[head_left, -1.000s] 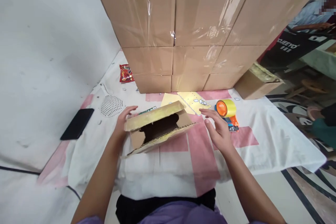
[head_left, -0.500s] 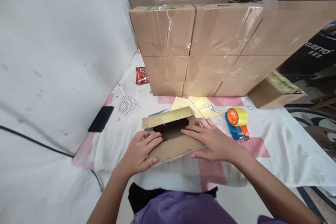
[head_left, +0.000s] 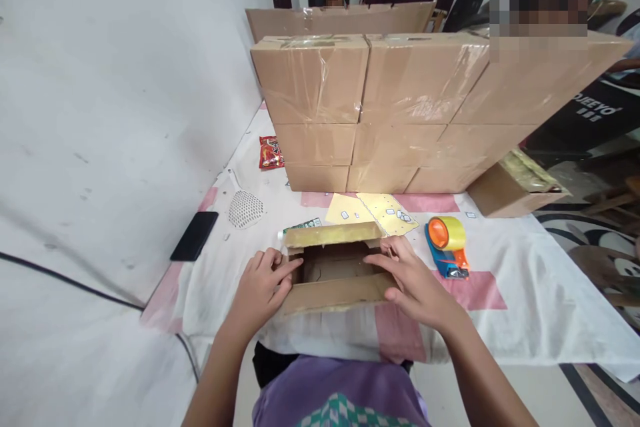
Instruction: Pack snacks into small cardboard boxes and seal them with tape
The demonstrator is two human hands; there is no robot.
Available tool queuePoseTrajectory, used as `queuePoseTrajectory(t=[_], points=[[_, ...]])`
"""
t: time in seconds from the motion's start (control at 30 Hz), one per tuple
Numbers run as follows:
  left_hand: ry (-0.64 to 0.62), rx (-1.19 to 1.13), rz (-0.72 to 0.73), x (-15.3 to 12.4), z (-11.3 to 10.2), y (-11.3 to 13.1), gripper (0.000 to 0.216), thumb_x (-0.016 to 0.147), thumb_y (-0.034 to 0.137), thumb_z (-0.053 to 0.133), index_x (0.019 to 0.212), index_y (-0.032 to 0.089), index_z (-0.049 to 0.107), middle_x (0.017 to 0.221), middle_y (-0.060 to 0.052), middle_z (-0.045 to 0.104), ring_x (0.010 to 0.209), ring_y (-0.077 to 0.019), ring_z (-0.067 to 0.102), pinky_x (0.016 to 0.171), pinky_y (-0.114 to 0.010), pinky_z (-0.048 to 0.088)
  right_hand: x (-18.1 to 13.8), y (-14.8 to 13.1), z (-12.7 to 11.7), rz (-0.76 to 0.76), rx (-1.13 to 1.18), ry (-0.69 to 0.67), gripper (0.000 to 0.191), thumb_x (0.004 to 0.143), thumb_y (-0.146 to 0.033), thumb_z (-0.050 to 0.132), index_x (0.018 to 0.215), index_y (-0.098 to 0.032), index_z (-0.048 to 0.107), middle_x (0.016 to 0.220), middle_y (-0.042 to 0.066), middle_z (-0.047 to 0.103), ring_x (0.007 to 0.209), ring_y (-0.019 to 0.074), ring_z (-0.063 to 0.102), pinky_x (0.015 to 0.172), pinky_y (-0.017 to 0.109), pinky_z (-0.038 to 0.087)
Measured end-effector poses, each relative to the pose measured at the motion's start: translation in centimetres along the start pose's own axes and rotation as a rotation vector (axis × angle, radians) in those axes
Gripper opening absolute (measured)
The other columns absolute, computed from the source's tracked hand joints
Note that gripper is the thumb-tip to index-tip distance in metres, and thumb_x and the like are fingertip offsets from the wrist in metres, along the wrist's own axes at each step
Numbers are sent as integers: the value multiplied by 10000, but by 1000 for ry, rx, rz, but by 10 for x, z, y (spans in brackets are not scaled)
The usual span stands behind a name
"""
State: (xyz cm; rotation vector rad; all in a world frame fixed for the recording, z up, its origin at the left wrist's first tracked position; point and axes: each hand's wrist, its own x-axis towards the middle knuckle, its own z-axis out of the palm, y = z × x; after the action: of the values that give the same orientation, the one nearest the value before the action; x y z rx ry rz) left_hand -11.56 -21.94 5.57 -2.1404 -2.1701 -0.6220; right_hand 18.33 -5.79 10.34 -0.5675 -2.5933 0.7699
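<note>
A small cardboard box [head_left: 337, 292] lies in front of me with its top open. Its near flap folds toward me, and its far flap, coated with yellowish tape, stands up. The dark inside looks bare where it shows. My left hand [head_left: 263, 287] grips the box's left end, index finger over the edge and the other fingers bent outside. At the right end, my right hand [head_left: 411, 280] grips likewise, with its index finger reaching over the opening and its thumb by the near flap. A tape dispenser [head_left: 447, 247] with yellow tape sits right of my right hand.
A wall of taped cartons [head_left: 360, 113] stands across the back. Another box [head_left: 517, 187] is at the right. On the cloth lie a phone [head_left: 195, 235], a white strainer [head_left: 245, 207], a red packet [head_left: 271, 152] and yellow sheets [head_left: 383, 210]. People are partly visible behind the cartons.
The box has turned to lie squarer to me and its opening has widened. Both hands have shifted from the near flap to the ends. The camera view has tilted slightly upward.
</note>
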Motion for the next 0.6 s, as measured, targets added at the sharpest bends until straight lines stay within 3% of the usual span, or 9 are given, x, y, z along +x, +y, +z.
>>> queuePoseTrajectory(t=[0.1, 0.17, 0.27, 0.37, 0.47, 0.53, 0.6], points=[[-38, 121, -41, 9, -4, 1, 428, 954, 228, 488, 1333, 310, 669, 1011, -84, 525, 900, -253, 479, 793, -379, 426, 7, 0, -5, 11, -173, -29, 631, 991, -673, 371, 1152, -164, 708, 1117, 156, 614, 986, 309, 544, 839, 487, 494], [-44, 144, -59, 13, -2, 0, 459, 966, 246, 462, 1389, 306, 631, 1022, -91, 533, 908, -261, 482, 789, -384, 421, 10, 2, -7, 50, -241, -6, 506, 1012, -567, 436, 1169, -167, 703, 1176, 158, 644, 1029, 321, 573, 872, 498, 494], [-17, 93, -148, 14, 8, 1, 536, 997, 259, 402, 1527, 258, 480, 1049, -100, 558, 925, -265, 497, 799, -387, 424, 7, 12, -5, 190, -240, 144, 396, 1037, -431, 441, 1238, -186, 679, 1266, 144, 656, 1139, 319, 600, 963, 507, 484], [18, -26, -261, 9, 16, 2, 607, 1012, 316, 382, 1607, 207, 327, 1067, -111, 575, 923, -268, 519, 801, -391, 444, -2, 27, 4, 304, -153, 263, 359, 1031, -417, 467, 1225, -208, 685, 1243, 125, 677, 1152, 296, 626, 989, 479, 495], [16, -219, -321, 1, 21, -2, 590, 1019, 403, 399, 1590, 255, 367, 1045, -92, 561, 907, -253, 551, 809, -388, 474, -5, 35, 13, 356, -142, 363, 352, 949, -488, 595, 1144, -217, 706, 1244, 131, 663, 1146, 305, 626, 987, 462, 499], [45, -376, -332, -2, 30, -12, 588, 1016, 470, 416, 1576, 294, 386, 1072, -83, 564, 933, -239, 578, 840, -383, 491, 0, 36, 14, 399, -139, 368, 351, 888, -535, 658, 1009, -209, 704, 1115, 119, 689, 1026, 290, 651, 903, 422, 514], [171, -498, -376, 1, 45, -28, 618, 1033, 522, 310, 1607, 291, 302, 1119, -91, 579, 949, -225, 598, 861, -377, 501, 9, 36, 13, 480, -126, 339, 361, 854, -568, 669, 815, -210, 643, 862, 69, 682, 794, 238, 638, 731, 353, 491]])
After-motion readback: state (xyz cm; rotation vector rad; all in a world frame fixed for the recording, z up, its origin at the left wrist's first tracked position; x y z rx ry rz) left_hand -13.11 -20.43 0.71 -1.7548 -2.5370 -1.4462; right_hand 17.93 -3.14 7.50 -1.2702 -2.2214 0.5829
